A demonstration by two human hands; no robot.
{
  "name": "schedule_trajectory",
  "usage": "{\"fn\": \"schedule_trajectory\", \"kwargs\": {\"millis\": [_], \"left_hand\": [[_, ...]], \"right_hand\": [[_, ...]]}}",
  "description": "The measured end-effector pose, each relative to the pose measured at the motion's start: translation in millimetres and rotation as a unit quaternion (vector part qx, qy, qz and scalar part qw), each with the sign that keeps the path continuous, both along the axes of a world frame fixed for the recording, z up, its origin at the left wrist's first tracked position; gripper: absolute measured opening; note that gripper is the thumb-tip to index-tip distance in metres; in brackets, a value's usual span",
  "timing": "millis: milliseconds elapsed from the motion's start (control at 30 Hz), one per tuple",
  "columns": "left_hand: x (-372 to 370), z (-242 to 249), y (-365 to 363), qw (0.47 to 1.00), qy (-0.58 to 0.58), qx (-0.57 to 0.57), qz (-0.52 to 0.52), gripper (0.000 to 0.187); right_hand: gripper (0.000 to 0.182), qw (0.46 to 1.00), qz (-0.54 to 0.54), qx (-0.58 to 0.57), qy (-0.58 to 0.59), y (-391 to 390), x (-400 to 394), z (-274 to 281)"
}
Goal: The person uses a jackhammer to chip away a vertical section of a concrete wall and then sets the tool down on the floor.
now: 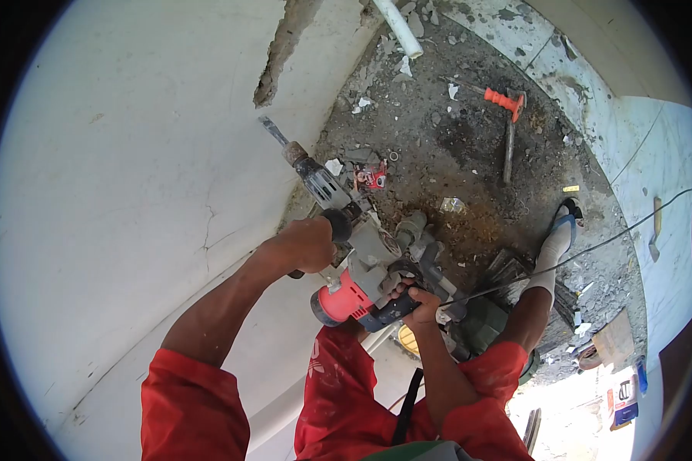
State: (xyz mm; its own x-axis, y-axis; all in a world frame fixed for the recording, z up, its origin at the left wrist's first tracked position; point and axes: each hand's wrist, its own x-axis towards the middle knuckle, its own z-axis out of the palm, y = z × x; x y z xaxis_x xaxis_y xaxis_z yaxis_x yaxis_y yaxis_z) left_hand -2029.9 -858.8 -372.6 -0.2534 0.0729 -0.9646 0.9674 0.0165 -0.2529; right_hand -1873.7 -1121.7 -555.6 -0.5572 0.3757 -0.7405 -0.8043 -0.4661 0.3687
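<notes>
A demolition hammer (348, 297) with a red and grey body slants up and left across the middle of the view. My left hand (303, 243) is wrapped round its black side handle. Around the rear handle my right hand (421, 307) is closed, close to my knees. The flat chisel bit (272, 131) points at the white wall (131, 146), its tip just below the lower end of a rough chased groove (278, 65). A black power cord (584, 260) runs from the rear handle off to the right.
On the dirty floor lie a hammer (509, 150) and a hand chisel with an orange grip (501, 98). A white pipe (400, 31) stands at the top. Grey pipe fittings (413, 227) are close behind the tool. Rubble surrounds my sandalled foot (565, 219).
</notes>
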Motion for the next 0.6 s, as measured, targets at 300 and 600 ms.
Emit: {"fn": "schedule_trajectory", "kwargs": {"millis": [300, 600], "left_hand": [[1.9, -7.6, 6.0, 0.999, 0.002, -0.028, -0.016, 0.041], [3.6, -7.0, 17.3, 0.999, 0.001, -0.017, -0.05, 0.037]], "right_hand": [[0.031, 0.999, -0.021, -0.012, 0.032, 1.0, -12.6, -15.2], [0.031, 0.999, -0.025, -0.026, 0.035, 9.1, -19.4, -8.6]]}}
